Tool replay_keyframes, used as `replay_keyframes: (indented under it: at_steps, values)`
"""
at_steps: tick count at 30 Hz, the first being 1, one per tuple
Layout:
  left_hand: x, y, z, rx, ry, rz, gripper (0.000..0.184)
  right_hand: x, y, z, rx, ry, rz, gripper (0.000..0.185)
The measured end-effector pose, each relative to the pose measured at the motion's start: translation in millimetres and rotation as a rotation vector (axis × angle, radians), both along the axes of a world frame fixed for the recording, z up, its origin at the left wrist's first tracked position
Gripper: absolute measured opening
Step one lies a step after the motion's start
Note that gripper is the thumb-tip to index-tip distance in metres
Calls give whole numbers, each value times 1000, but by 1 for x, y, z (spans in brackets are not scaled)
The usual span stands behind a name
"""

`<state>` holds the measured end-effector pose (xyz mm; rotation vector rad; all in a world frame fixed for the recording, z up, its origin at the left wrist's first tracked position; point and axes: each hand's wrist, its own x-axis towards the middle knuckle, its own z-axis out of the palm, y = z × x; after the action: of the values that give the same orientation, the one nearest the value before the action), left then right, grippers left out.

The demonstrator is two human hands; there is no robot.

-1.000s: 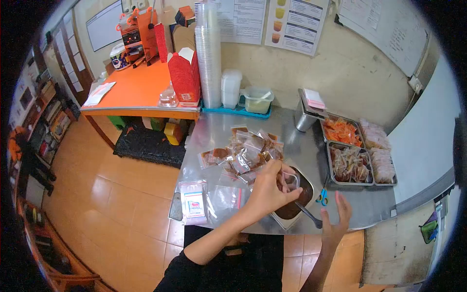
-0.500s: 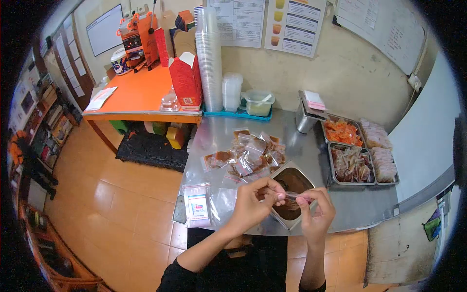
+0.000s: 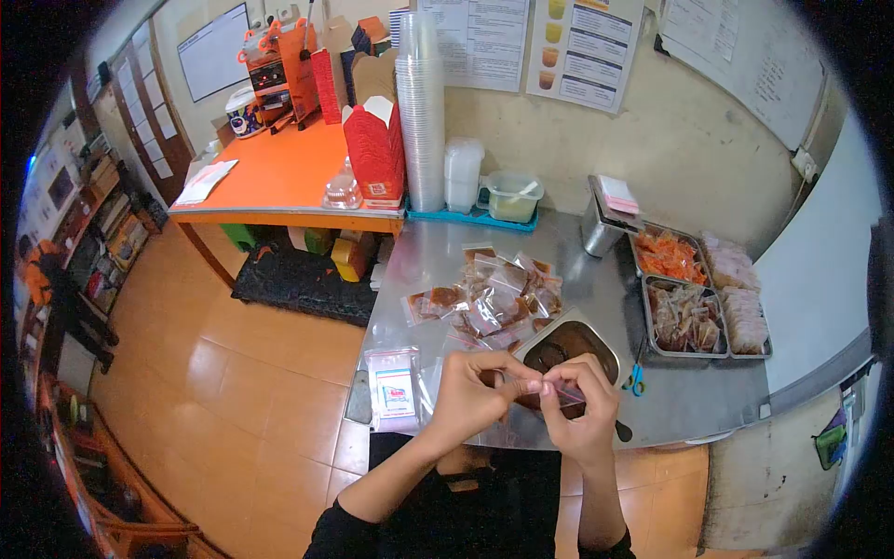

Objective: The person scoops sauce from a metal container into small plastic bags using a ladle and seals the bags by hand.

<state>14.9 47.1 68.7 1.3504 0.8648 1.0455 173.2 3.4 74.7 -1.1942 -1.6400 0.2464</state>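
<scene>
My left hand (image 3: 477, 396) and my right hand (image 3: 585, 410) meet fingertip to fingertip, both pinching the top edge of a small clear zip bag (image 3: 570, 396) with a pinkish strip. Most of the bag is hidden by my fingers. Just beyond and below them stands a metal container (image 3: 612, 358) holding brown sauce, with a dark spoon handle (image 3: 624, 431) showing at its right. Left of it lies a pile of sauce-filled zip bags (image 3: 494, 303). A pack of unused zip bags (image 3: 395, 391) rests near the table's left edge, by my left hand.
Scissors (image 3: 634, 380) with blue handles lie right of the container. Metal trays (image 3: 684, 352) of packed food stand at the right. Stacked plastic cups (image 3: 421, 140), red cartons (image 3: 374, 154) and a lidded tub (image 3: 513, 197) line the back. An orange table (image 3: 270, 177) adjoins at left.
My right hand has moved left, bringing its fingertips against my left hand's on the bag. The scissors and spoon handle have come into sight. The view has shifted slightly.
</scene>
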Motion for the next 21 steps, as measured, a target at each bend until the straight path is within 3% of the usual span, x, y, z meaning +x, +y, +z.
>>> replay_keyframes:
  at_steps: [5,8,9,12,14,17,19,21]
  values:
    - [0,20,-12,54,-19,69,4,9,2,-14,-67,51,-11,11]
    - [4,67,-9,260,32,250,6,42,-4,-34,-84,32,-225,9]
    - [8,92,-14,244,0,187,10,37,-5,-33,-90,29,-221,9]
    - [27,110,-8,289,-95,180,27,-4,-8,-20,-181,1,-50,8]
    - [23,110,-3,387,-113,199,44,-34,-2,-43,-261,-64,111,7]
    - [0,105,-31,304,-204,173,38,-71,27,-112,-347,-102,141,12]
    - [-27,94,-44,280,-164,215,32,-88,48,-157,-211,-372,-200,16]
    - [-54,89,-76,223,-166,303,25,-94,59,-171,-204,-362,-204,21]
